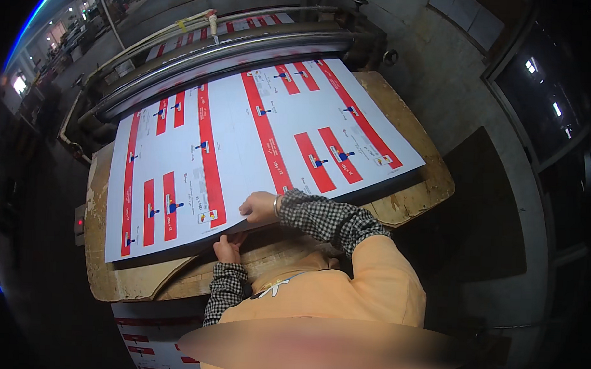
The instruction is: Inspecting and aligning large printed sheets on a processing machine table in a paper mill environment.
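1. Nearest the camera, an orange shirt (383,285) occupied the lower centre of the frame; a blurred oval covered the part at the lower edge.
2. Black-and-white checked sleeves covered both forearms: the right sleeve (320,216) at centre, the left sleeve (225,289) below it and to its left.
3. Right hand (261,208): placed just below the centre of the frame, fingers closed on the near edge of the printed sheets (235,150). A light-coloured bracelet (276,205) circled the wrist.
4. Left hand (227,249): placed below and left of the right hand, at the underside of the same edge. Its fingertips were partly hidden — whether they gripped could not be told.
5. Printed sheets: spread across the middle of the frame, white with red bands and small blue marks, the far end reaching the rollers.
6. Wooden board (399,207): positioned beneath the sheets, worn surface showing at left, right and near side.
7. Metal roller (235,52): spanned the upper centre, with a handwheel (390,56) to its right.
8. Further red-and-white printed material (143,340) — at lower left, below the board.
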A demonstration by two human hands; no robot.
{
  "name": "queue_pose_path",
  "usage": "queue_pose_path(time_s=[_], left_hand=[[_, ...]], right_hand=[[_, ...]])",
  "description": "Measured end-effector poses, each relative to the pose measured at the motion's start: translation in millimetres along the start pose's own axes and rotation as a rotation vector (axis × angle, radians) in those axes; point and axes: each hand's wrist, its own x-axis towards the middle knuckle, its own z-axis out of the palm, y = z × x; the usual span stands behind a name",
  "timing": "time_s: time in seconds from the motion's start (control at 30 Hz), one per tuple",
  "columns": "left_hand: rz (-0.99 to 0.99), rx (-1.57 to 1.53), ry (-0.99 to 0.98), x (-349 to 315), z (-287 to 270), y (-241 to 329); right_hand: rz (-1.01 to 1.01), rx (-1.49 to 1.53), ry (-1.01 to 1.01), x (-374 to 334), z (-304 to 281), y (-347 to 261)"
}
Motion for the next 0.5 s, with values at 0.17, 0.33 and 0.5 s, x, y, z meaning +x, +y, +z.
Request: queue_pose_path(time_s=[0.17, 0.33, 0.5], left_hand=[[-0.011, 0.033, 0.042, -4, 5, 7], [-0.023, 0.051, 0.049, -2, 3, 8], [-0.037, -0.023, 0.007, -4, 5, 10]], right_hand=[[0.369, -0.133, 0.165, 47, -11, 23], [0.246, -0.041, 0.703, 22, -6, 54], [0.762, -0.599, 0.983, -140, -51, 100]])
